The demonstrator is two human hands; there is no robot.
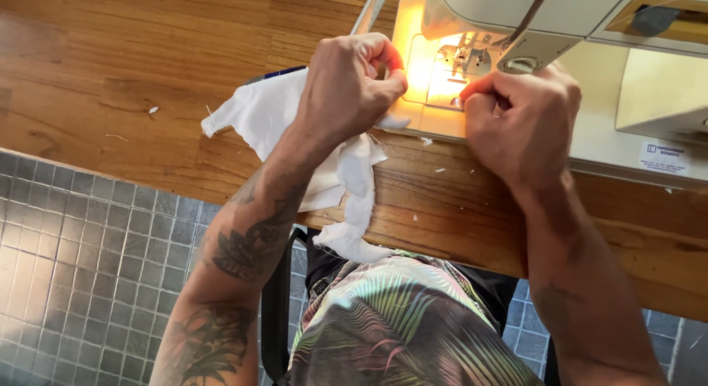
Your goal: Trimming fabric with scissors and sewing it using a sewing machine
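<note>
My left hand (346, 84) is curled over a piece of white cloth (258, 113), pinching it at the lit bed of a cream sewing machine (605, 113). The cloth spreads left on the wooden table (133, 69) and hangs over the table's front edge toward my lap. My right hand (523, 120) is closed in a fist just right of the needle area (464, 61), thumb and forefinger pinched together at the machine's bed. Whether it holds cloth or thread is hidden by the fingers.
The sewing machine's lamp lights the needle plate. Small white scraps and threads lie on the wood. A dark blue object (276, 75) peeks from under the cloth. A grey tiled floor (81, 246) lies below the table's edge, and a black chair frame (276, 305) is beside my leg.
</note>
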